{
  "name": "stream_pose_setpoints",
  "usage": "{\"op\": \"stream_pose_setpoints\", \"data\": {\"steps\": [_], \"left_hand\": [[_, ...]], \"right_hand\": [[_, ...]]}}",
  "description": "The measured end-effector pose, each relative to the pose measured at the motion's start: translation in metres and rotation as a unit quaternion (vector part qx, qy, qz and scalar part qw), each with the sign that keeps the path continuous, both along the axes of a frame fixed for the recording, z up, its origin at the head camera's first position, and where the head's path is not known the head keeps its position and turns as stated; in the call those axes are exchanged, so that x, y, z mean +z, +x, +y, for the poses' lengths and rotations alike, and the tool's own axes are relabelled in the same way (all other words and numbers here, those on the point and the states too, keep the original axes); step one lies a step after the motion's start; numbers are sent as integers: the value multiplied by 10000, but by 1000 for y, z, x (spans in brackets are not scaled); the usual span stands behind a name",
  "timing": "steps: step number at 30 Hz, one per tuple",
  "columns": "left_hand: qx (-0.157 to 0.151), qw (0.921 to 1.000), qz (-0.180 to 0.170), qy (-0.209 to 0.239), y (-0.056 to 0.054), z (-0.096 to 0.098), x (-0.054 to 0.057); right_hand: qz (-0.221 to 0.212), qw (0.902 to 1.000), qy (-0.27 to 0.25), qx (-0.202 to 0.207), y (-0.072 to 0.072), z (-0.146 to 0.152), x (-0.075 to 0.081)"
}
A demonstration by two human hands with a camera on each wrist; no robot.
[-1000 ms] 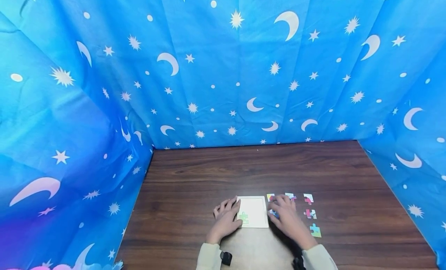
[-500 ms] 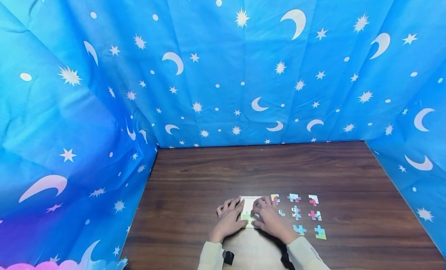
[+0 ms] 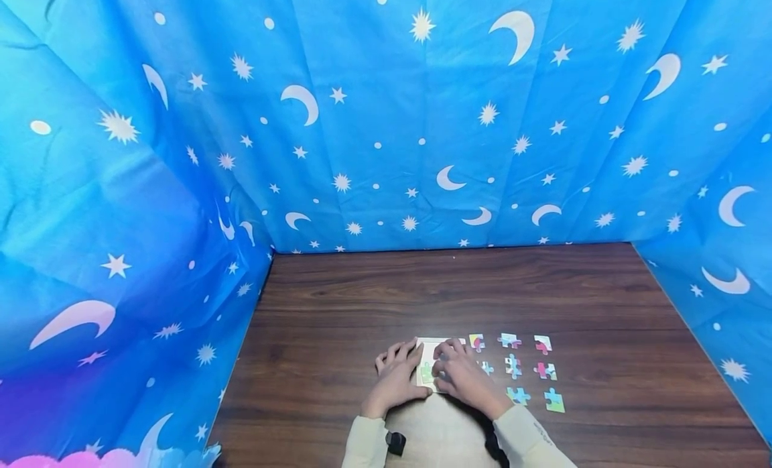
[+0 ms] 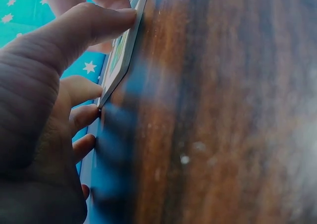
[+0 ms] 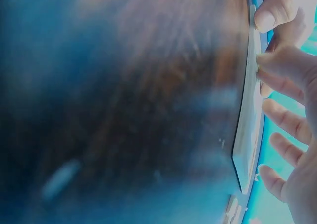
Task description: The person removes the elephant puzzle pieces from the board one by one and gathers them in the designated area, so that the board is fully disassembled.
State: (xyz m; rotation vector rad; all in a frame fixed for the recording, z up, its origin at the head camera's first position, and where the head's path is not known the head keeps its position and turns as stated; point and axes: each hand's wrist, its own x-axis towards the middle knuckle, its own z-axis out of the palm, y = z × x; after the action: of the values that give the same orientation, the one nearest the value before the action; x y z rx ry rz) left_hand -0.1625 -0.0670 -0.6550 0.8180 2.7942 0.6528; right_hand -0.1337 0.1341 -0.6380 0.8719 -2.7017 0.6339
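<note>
A white square puzzle tray (image 3: 442, 340) lies on the table, with a green jigsaw piece (image 3: 427, 373) in its lower left part. My left hand (image 3: 395, 382) holds the tray at its left side; in the left wrist view the thumb (image 4: 106, 22) lies along its near edge and the fingertips touch the side. Over the right half of the tray is my right hand (image 3: 464, 377). Its thumb and index finger (image 5: 280, 81) come close together low over the tray in the right wrist view, beside the green piece. Whether they pinch anything is hidden.
To the right of the tray, loose jigsaw pieces (image 3: 513, 366) lie in rows on the brown wooden table (image 3: 374, 294). The left middle piece (image 3: 486, 367) is partly behind my right hand. A blue star-and-moon cloth (image 3: 374, 119) hangs around the back and sides.
My right hand has moved left from the loose pieces to over the tray, uncovering several of them. During the last half second it has barely moved. My left hand stays at the tray's left side.
</note>
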Motion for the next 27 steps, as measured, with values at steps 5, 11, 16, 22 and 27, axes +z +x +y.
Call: {"op": "stream_pose_setpoints", "data": {"steps": [5,11,16,22,27], "left_hand": [[-11,9999,97,125,1,1,0],[-12,9994,184,296,4,0,2],[51,9998,113,177,6,0,5],[123,9999,92,76,8,-1,6],[282,9996,-37,54,9,1,7]], "right_hand": [[84,9998,83,138,-2,0,0],[83,9995,252,192,-1,1,0],[217,9996,56,146,5,5,3],[390,9988,-287,67,17,19,12],[443,9985,-298,-125,38,42,19]]}}
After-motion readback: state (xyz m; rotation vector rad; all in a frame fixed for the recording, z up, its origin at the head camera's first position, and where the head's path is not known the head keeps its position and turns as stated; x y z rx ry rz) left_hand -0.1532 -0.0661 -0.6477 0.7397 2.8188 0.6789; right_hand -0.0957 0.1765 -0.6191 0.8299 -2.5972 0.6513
